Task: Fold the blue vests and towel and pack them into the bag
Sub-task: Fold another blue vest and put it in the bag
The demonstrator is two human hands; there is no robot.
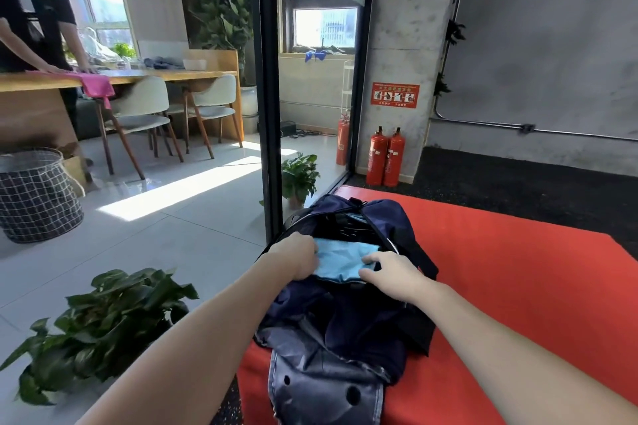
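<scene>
A dark navy bag (pixel 383 217) lies unzipped on a red mat (pixel 511 279), its mouth facing up. A folded light blue cloth (pixel 340 260) sits in the opening; I cannot tell whether it is a vest or the towel. My left hand (pixel 297 257) grips the cloth's left edge, fingers curled into the bag. My right hand (pixel 388 272) presses on the cloth's right side, fingertips tucked over its edge. The bag's near end (pixel 324 386), with round holes, hangs over the mat's front edge.
A leafy potted plant (pixel 103 324) stands on the floor at my left, and a small one (pixel 298 179) beside a black glass partition frame (pixel 267 97). Two red fire extinguishers (pixel 385 157) stand by a concrete pillar. A checked basket (pixel 34 197), chairs, a wooden table and a person are far left.
</scene>
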